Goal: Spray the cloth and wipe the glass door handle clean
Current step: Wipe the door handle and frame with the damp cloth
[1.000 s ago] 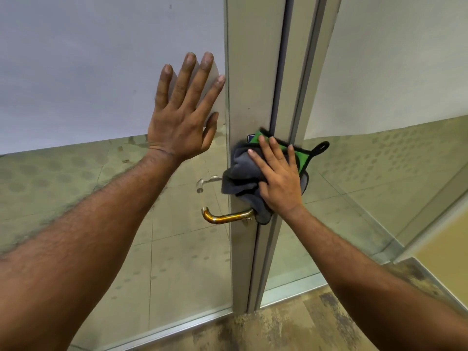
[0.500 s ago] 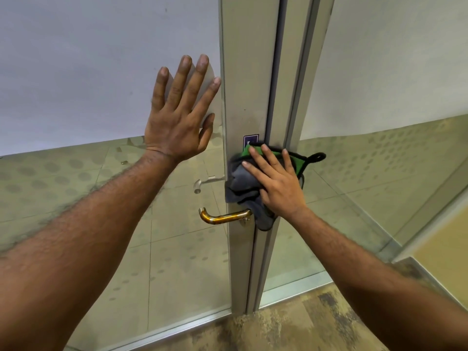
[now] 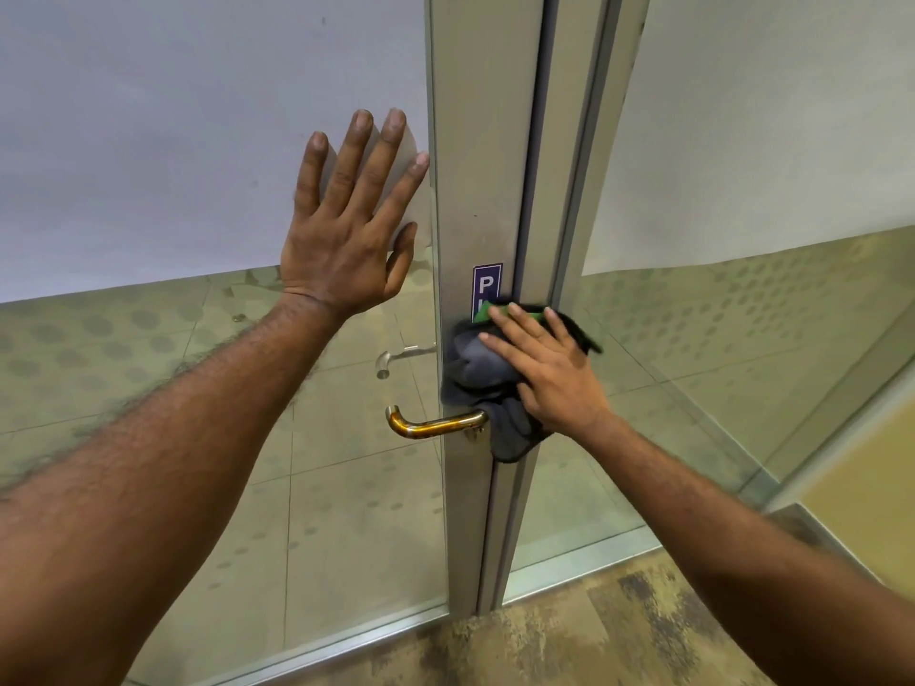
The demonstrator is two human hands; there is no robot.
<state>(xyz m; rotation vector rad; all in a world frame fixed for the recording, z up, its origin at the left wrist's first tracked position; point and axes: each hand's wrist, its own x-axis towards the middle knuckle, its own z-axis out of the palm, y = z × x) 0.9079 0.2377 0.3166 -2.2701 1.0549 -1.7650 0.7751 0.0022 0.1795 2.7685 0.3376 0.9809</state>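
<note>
Against the frosted glass door panel [image 3: 173, 141] the left hand [image 3: 346, 240] lies flat, fingers spread, while the right hand [image 3: 549, 373] presses the grey-and-green cloth [image 3: 478, 373] onto the aluminium door frame [image 3: 475, 141] above the brass lever handle [image 3: 435, 425].

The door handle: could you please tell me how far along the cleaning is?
Spraying is presumably done, since the cloth is already at work. In hand: the right hand presses it on the door frame just above the handle, while the left hand braces on the glass. Left: the handle's lever is uncovered, likely unwiped.
</note>
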